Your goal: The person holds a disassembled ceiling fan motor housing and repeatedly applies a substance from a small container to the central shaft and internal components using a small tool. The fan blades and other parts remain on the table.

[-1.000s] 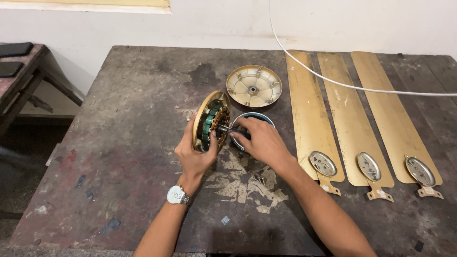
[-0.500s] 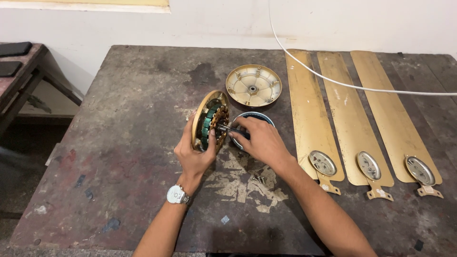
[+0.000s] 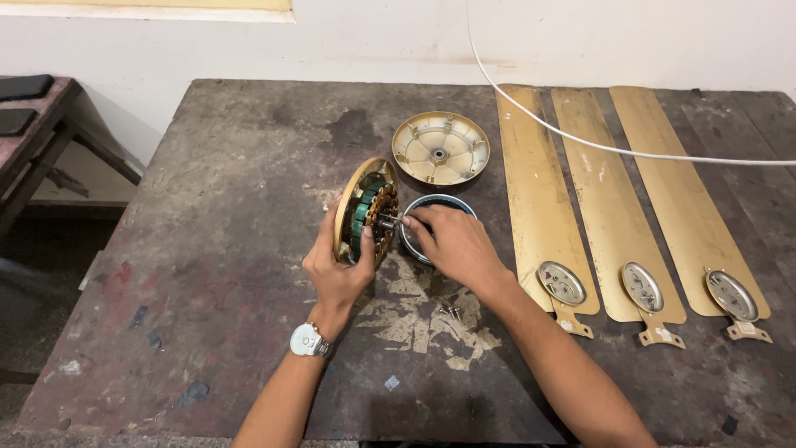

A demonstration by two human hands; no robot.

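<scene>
The left hand is gripping the tilted fan motor mid-frame, the right hand is maybe pinching its shaft, so it might be slipping onto the table.

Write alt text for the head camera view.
A left hand holds a ceiling fan motor on edge on a worn dark table while the right hand grips its central shaft. A round gold cover lies behind, three gold fan blades to the right.

Three gold blades – white cable – screws.
</scene>
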